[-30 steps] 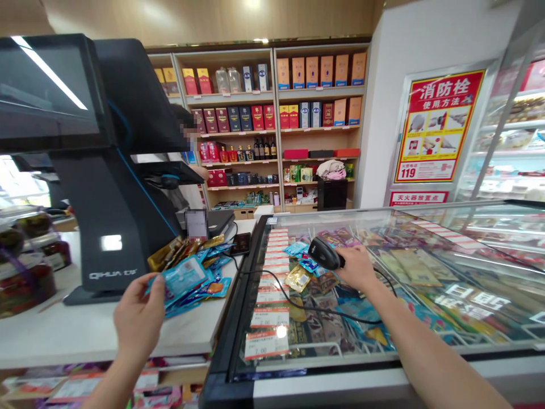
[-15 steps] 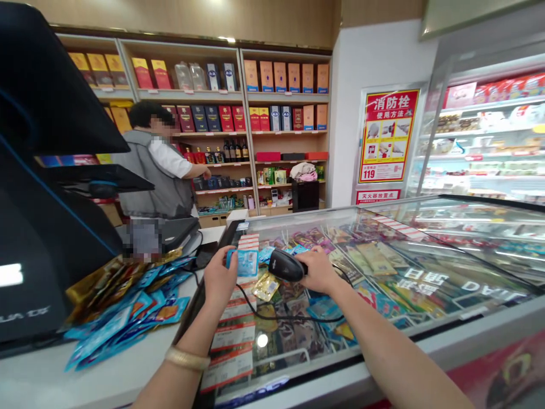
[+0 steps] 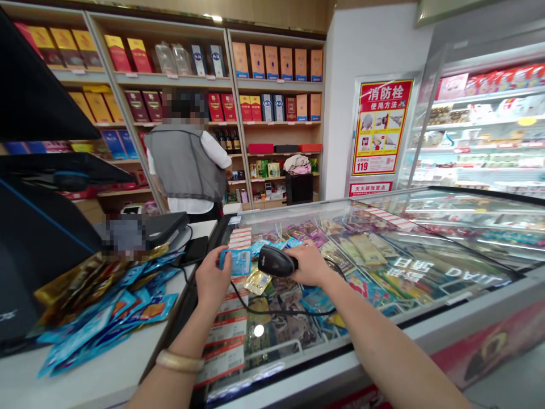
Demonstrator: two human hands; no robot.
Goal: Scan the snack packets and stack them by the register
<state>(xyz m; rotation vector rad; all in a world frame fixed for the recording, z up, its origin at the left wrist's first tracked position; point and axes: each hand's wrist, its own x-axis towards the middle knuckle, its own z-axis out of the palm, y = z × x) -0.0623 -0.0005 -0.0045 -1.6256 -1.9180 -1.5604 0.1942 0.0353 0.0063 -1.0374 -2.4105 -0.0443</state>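
Observation:
My left hand (image 3: pixel 212 279) pinches a small blue packet (image 3: pixel 239 262) and holds it upright over the glass lid of the chest freezer (image 3: pixel 383 272). My right hand (image 3: pixel 310 264) is wrapped round a black corded barcode scanner (image 3: pixel 276 261), whose nose points left at the packet, a few centimetres away. The scanner's black cable (image 3: pixel 272 309) loops over the glass below both hands. A gold packet (image 3: pixel 256 281) and several blue ones lie on the lid under the scanner.
A heap of blue and gold packets (image 3: pixel 102 307) covers the white counter (image 3: pixel 85 380) to the left, beside a black checkout terminal (image 3: pixel 38 238). A person in a grey vest (image 3: pixel 185 165) stands facing shelves of boxed goods (image 3: pixel 264 108). An open fridge (image 3: pixel 489 125) stands at right.
My left hand lifted a blue packet from the counter heap and carried it right, up to the scanner. The view swung left to right; the person at the shelves turned away.

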